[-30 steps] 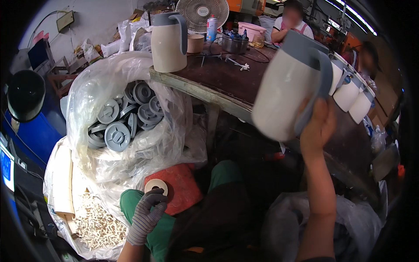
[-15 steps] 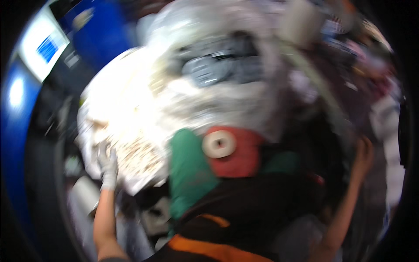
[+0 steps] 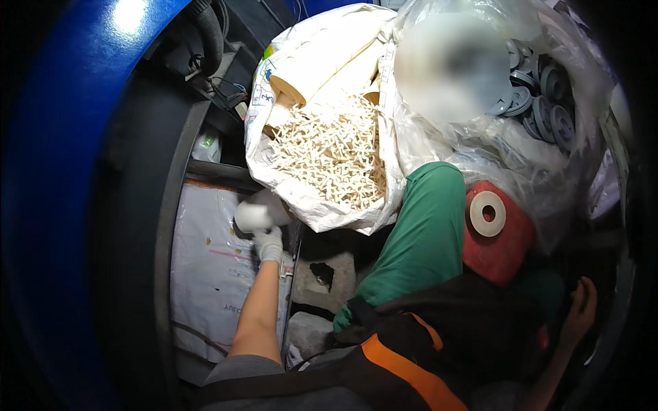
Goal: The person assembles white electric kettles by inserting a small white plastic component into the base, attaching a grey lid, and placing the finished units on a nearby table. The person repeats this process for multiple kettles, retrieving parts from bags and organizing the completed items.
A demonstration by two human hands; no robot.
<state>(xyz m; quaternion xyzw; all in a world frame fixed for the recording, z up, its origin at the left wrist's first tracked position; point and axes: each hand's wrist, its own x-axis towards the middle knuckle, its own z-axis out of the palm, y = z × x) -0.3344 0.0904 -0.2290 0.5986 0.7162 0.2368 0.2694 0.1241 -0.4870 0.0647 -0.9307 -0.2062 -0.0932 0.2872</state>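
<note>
Leftward, blue panel (image 3: 51, 226): curved, glossy, at the outer edge.
Metal edge (image 3: 175, 198): dark, bordering the sheet's left.
Plastic sheet (image 3: 209, 274): pale, flat, with open room stretching toward the body.
Vessel (image 3: 251, 217): white and grey, blurred, at the sheet's far right, just beside the sack.
Left hand (image 3: 269, 245): gloved, touching the vessel's near side; blurred, can't tell whether curled round it.
Sack (image 3: 319, 218): white, wide-mouthed, filled with small cream pieces (image 3: 329, 154).
Green trouser leg (image 3: 426, 236): between sack and cushion.
Red cushion (image 3: 497, 259): bearing a cream ring (image 3: 476, 214).
Grey lids (image 3: 541, 113): heaped in a clear bag (image 3: 473, 147).
Right hand (image 3: 580, 315): bare, fingers loosely extended, well apart from the vessel.
</note>
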